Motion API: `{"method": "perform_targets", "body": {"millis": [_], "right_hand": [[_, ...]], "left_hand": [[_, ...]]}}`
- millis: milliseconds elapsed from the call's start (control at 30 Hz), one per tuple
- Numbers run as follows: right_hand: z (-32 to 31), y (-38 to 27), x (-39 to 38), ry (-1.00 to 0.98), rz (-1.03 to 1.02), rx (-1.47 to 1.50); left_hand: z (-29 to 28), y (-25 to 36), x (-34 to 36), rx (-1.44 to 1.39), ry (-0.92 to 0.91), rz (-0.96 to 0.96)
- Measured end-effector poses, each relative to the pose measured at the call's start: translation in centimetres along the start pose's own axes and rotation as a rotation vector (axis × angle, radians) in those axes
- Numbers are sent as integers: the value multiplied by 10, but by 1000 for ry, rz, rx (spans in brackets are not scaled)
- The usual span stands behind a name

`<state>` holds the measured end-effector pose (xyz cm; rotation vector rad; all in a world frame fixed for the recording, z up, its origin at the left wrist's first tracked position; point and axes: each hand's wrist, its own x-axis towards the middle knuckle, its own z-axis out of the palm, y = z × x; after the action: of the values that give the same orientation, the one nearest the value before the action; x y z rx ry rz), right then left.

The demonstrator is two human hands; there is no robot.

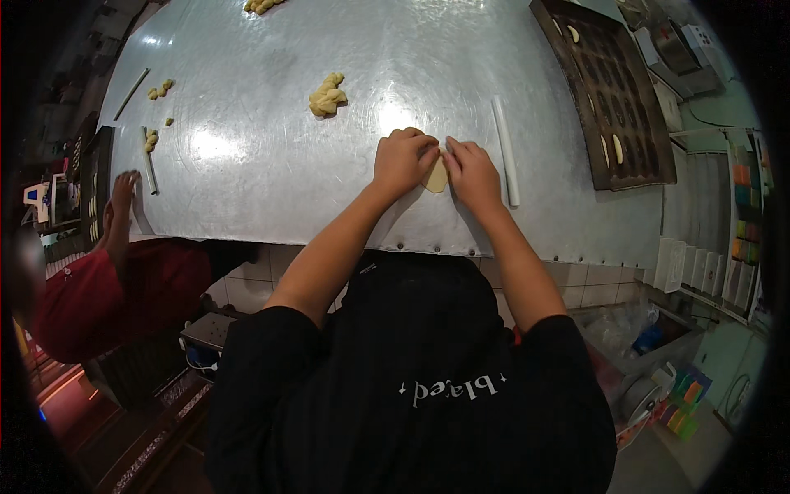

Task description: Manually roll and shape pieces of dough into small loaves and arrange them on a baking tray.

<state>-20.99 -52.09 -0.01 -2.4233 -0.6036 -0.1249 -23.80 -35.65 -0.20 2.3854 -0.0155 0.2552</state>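
A flat, pale yellow piece of dough lies on the metal table top in front of me. My left hand has its fingers curled onto the far left part of this dough. From the other side, my right hand pinches at its far right edge. Both hands are close together, and the far end of the dough is hidden beneath the fingers. Just right of my right hand lies a pale, straight rolling pin. Beyond my left hand sits a heap of yellow dough pieces.
A dark baking tray with rows of hollows holds several shaped dough pieces at the right. More dough lies at the far edge. On the left, a co-worker in a red sleeve stands near small dough lumps and thin rods.
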Motion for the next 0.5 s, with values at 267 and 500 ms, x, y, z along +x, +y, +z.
{"method": "perform_targets", "body": {"millis": [267,500], "right_hand": [[-12,-6,-26,-272,-1,82],[3,-16,-52,-228,-102,-296]], "left_hand": [[-13,-8,-56,-64,-13,128],[-15,4,-68,287,-288,220]]}}
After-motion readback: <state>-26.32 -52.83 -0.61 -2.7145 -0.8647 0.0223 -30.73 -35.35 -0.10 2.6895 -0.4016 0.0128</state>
